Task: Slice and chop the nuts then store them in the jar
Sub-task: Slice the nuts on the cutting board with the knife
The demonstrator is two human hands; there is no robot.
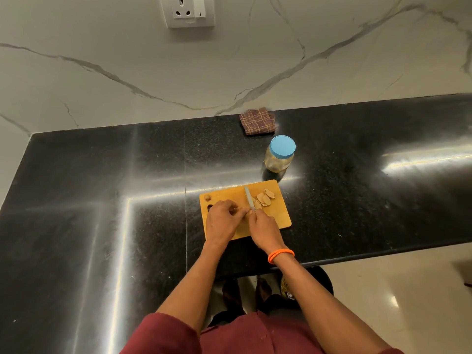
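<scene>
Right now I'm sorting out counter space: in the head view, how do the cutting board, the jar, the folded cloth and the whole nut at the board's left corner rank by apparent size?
1. cutting board
2. and 3. jar and folded cloth look alike; the cloth lies farther back, so unranked
4. whole nut

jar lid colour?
Light blue lid on the clear jar; shows in the head view, the only one.
</scene>
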